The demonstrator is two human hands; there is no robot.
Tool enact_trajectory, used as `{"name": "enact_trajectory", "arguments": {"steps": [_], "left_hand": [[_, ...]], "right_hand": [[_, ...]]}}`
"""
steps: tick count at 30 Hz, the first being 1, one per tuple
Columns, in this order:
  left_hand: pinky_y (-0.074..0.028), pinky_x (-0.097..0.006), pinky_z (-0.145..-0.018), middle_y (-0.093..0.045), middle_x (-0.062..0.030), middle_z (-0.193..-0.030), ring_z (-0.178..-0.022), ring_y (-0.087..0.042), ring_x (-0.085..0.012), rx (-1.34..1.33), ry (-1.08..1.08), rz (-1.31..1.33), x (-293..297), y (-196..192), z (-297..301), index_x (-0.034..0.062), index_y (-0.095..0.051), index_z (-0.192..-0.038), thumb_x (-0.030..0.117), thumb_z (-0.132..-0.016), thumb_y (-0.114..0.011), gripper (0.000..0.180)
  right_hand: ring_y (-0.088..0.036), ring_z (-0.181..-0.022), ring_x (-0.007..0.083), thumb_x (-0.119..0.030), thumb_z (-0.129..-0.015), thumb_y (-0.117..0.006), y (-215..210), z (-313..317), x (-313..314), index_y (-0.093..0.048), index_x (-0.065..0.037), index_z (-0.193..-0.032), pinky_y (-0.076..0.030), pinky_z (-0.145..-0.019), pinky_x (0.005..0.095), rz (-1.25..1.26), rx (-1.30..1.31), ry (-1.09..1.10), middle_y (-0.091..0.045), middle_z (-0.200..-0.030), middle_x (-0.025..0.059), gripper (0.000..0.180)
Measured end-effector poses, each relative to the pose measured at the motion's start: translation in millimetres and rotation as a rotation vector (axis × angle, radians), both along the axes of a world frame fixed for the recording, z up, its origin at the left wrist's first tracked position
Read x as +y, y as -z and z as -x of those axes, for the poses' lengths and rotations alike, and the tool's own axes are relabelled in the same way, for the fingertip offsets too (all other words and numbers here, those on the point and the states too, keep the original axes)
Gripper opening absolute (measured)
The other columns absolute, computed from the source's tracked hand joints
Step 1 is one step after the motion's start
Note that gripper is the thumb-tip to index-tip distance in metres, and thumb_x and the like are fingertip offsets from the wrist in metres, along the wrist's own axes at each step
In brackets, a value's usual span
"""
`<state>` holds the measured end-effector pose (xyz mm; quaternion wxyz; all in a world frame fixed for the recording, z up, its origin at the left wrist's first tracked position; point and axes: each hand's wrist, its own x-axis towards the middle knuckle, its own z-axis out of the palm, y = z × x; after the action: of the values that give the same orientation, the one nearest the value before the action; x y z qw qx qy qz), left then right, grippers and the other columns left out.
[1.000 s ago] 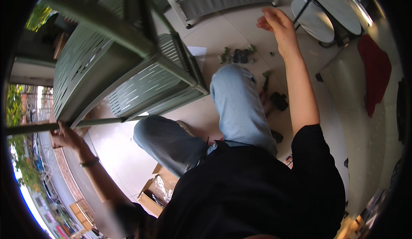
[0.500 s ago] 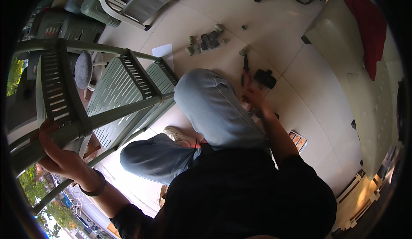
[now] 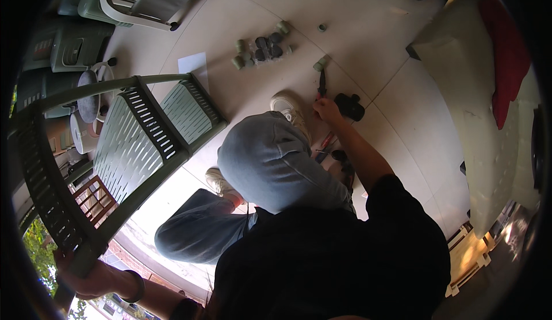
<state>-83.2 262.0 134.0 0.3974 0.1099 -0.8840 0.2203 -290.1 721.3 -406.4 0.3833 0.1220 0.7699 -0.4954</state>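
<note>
At the lower left, my left hand [image 3: 92, 278] is wrapped round the tube frame of a green metal step ladder [image 3: 141, 125] with slotted treads. The ladder leans across my left side. My right hand [image 3: 328, 112] is reached out to the floor beyond my knee, its fingers closed round the red handles of a pair of pliers [image 3: 321, 85]. The dark jaws point away from me. Just right of that hand lies a chunky black object [image 3: 349, 107], its kind unclear. A green cap [image 3: 321, 63] sits by the jaws' tip.
Several green and black caps [image 3: 269, 48], some in clear plastic, lie farther out. Another small cap [image 3: 322, 27] is apart. A white sheet [image 3: 194, 67] lies beside the ladder. A red-handled tool [image 3: 326, 142] is near my knee. A pale sofa [image 3: 454, 73] stands at right.
My left hand has moved down and toward me with the ladder's frame, and the ladder has shifted left. My right hand has moved forward and closed on the pliers' handles.
</note>
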Motion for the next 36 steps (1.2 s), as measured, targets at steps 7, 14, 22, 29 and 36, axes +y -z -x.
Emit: {"name": "enact_trajectory", "arguments": {"steps": [7,14,22,29,36], "left_hand": [[-0.052,-0.039,-0.087,-0.068,-0.0183,-0.097,-0.099,-0.066,-0.0293,0.654,0.298,-0.898,-3.3,2.6,-6.9,-0.0038,-0.066,-0.089,0.025,-0.094,-0.056,0.031],[-0.054,-0.036,-0.067,-0.062,-0.0102,-0.078,-0.075,-0.064,-0.0221,0.36,0.515,-0.703,26.0,10.5,17.5,0.0081,-0.06,-0.084,0.03,-0.096,-0.05,0.026],[-0.043,-0.035,-0.065,-0.044,-0.0012,-0.065,-0.065,-0.049,-0.0183,0.299,0.462,-0.705,37.6,6.5,25.7,0.0115,-0.05,-0.081,0.029,-0.096,-0.044,0.024],[-0.048,-0.039,-0.08,-0.058,-0.0122,-0.092,-0.085,-0.058,-0.0243,0.4,0.278,-0.492,78.8,59.8,-7.8,0.0037,-0.053,-0.104,0.026,-0.096,-0.045,0.025],[-0.047,-0.028,-0.065,-0.059,-0.0108,-0.08,-0.072,-0.058,-0.0179,-0.424,-0.211,-1.692,144.3,236.6,18.2,-0.0047,-0.06,-0.088,0.003,-0.084,-0.058,0.008]], "right_hand": [[-0.059,-0.103,0.0352,-0.016,-0.082,-0.07,18.5,50.4,-33.5,-0.061,-0.004,-0.107,-0.051,-0.082,0.0419,-0.604,0.858,-0.107,-0.06,-0.111,0.0208,0.029],[-0.055,-0.103,0.0387,-0.006,-0.075,-0.071,44.9,141.8,-49.6,-0.064,-0.005,-0.104,-0.052,-0.076,0.0463,-0.734,0.736,-0.42,-0.055,-0.107,0.0203,0.03],[-0.057,-0.099,0.0341,-0.006,-0.074,-0.071,42.4,256.0,-137.1,-0.061,-0.009,-0.092,-0.051,-0.082,0.0434,-0.314,1.017,-0.272,-0.054,-0.105,0.0153,0.021],[-0.057,-0.099,0.0349,-0.015,-0.067,-0.079,80.9,280.7,-148.8,-0.065,-0.011,-0.096,-0.051,-0.083,0.0425,-0.393,0.823,-0.365,-0.054,-0.108,0.0145,0.033],[-0.055,-0.105,0.0319,-0.022,-0.069,-0.074,24.3,249.5,-185.7,-0.069,-0.008,-0.099,-0.047,-0.091,0.0417,-0.172,0.984,-0.197,-0.059,-0.108,0.0143,0.033]]}}
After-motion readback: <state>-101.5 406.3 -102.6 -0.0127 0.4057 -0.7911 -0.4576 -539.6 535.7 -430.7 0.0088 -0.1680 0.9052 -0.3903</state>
